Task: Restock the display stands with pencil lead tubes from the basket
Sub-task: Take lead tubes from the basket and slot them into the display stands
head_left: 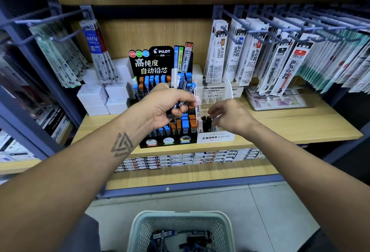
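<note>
Two hands working over the wooden shelf point(300, 123). Left hand point(170, 103) gripping a bunch of lead tubes point(184, 85), fingers curled round them, tubes fanning upward in front of the black Pilot stand point(160, 61). Right hand point(228, 114) reaching down over the clear Mono stand point(216, 137), fingers bent and pinching something small and pale at the tips, hard to make out; sitting just above black tubes point(206, 123) already slotted in. Blue and orange tubes point(186, 125) filling the Pilot stand's tiers. Basket point(180, 221) sitting low on the floor between both forearms, holding more loose tubes. Refill packs point(250, 55) hanging on hooks above
</note>
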`<state>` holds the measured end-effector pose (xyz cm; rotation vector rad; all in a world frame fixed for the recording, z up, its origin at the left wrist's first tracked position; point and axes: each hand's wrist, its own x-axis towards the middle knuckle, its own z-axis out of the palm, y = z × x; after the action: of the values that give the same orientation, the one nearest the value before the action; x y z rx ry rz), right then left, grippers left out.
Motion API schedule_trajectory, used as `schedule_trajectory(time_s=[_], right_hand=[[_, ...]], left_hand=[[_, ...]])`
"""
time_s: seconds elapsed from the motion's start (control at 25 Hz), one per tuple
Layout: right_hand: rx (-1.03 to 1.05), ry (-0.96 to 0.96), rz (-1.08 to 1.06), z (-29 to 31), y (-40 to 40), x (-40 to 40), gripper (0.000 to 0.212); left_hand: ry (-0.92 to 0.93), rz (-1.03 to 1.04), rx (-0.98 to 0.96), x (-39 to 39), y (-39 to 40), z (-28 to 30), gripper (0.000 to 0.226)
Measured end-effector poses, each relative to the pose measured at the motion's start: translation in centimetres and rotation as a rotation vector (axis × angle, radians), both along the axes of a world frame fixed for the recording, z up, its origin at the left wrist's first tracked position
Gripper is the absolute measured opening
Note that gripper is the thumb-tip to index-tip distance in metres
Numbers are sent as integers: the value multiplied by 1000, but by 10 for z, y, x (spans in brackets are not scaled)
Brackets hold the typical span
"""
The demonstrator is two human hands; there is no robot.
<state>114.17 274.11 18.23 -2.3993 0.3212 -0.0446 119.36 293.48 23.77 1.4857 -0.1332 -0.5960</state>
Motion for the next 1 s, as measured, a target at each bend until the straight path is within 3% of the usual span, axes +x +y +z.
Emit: schedule_trajectory(time_s=[0.24, 0.56, 0.84, 1.0], right_hand=[[199, 7, -112, -6, 2, -1, 36], [240, 210, -70, -17, 20, -14, 60], [299, 201, -139, -11, 27, -17, 64], [288, 207, -128, -12, 32, -16, 69]], left_hand=[[4, 8, -12, -1, 0, 1, 17], [-7, -5, -13, -5, 0, 3, 11], [-1, 15, -24, -6, 2, 2, 27], [-1, 14, -15, -7, 1, 3, 19]])
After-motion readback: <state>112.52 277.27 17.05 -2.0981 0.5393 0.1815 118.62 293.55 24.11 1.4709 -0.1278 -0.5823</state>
